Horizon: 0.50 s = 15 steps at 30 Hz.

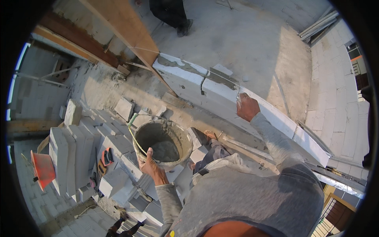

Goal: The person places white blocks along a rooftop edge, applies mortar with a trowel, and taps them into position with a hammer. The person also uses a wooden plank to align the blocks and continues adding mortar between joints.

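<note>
My left hand (153, 169) grips the near rim of a round bucket (186, 139), thumb over the edge. Wet grey mortar (164, 148) lies inside and coats its walls. The bucket's handle (133, 124), with a green grip, rests at its left side. My right hand (248, 107) is closed at the top of a low white block wall (189, 81), apparently around a trowel that is mostly hidden by the fingers. Grey mortar (223, 79) lies along the wall top just beyond that hand. A thin string runs along the wall.
Pale blocks (67, 158) are stacked at left, with an orange-red tub (42, 170) and an orange-and-black tool (107, 156) on or beside them. A wooden post (130, 31) rises at the wall's far end. Another person's leg (171, 14) shows beyond. Wooden strips (252, 154) lie along the wall's near side.
</note>
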Motion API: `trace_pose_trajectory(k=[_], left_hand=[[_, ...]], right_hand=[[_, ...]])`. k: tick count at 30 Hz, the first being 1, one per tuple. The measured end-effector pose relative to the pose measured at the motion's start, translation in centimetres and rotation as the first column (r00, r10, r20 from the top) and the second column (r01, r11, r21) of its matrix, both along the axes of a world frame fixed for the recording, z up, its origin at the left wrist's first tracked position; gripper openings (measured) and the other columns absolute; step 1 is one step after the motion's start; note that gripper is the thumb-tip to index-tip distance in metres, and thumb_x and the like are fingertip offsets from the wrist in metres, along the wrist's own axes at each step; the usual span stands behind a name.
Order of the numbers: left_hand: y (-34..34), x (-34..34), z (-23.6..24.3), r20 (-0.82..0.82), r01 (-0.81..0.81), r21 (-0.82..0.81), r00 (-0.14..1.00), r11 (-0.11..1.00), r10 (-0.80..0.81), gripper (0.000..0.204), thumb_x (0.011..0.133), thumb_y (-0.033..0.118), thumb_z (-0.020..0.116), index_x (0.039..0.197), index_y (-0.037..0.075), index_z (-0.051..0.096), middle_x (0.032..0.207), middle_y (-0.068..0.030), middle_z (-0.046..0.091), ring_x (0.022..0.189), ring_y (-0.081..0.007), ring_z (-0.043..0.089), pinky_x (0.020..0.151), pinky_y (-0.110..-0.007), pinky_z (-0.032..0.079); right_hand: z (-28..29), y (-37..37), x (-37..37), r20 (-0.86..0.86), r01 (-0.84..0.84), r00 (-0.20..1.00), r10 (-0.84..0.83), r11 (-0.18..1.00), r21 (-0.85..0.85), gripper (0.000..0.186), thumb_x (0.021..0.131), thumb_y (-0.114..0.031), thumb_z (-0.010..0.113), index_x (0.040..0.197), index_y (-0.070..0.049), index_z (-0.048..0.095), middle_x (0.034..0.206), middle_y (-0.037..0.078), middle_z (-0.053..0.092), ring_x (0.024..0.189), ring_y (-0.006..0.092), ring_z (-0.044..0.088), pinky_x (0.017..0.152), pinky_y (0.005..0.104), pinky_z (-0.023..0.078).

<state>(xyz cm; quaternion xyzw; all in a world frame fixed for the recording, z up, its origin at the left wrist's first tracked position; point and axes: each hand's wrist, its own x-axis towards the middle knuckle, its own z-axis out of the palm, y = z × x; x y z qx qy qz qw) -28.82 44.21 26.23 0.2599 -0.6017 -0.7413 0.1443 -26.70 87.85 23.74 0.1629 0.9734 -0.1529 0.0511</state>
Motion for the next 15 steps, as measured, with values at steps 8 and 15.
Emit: trace_pose_trajectory(k=[8, 15], left_hand=[[2.6, -0.2, 3.3, -0.051, 0.185, -0.123, 0.980, 0.975, -0.192, 0.025, 0.086, 0.003, 0.079, 0.109, -0.001, 0.070, 0.092, -0.0009, 0.068, 0.078, -0.0079, 0.061, 0.072, -0.023, 0.051], [2.7, 0.9, 3.3, -0.144, 0.413, -0.189, 0.886, 0.891, -0.442, 0.012, 0.088, 0.011, 0.081, 0.087, 0.006, 0.070, 0.078, 0.0077, 0.057, 0.068, -0.0014, 0.045, 0.060, -0.020, 0.034]], right_hand=[[0.6, 0.0, 8.7, 0.021, 0.189, 0.981, -0.192, 0.978, 0.092, 0.030, 0.091, -0.018, 0.061, 0.111, 0.003, 0.060, 0.112, 0.023, 0.065, 0.094, 0.0406, 0.069, 0.084, 0.0485, 0.056], [7.2, -9.9, 13.7, -0.207, -0.126, 0.972, 0.108, 0.989, -0.073, 0.027, 0.088, -0.018, 0.064, 0.107, 0.002, 0.061, 0.092, 0.025, 0.067, 0.086, 0.0453, 0.067, 0.079, 0.0523, 0.053]])
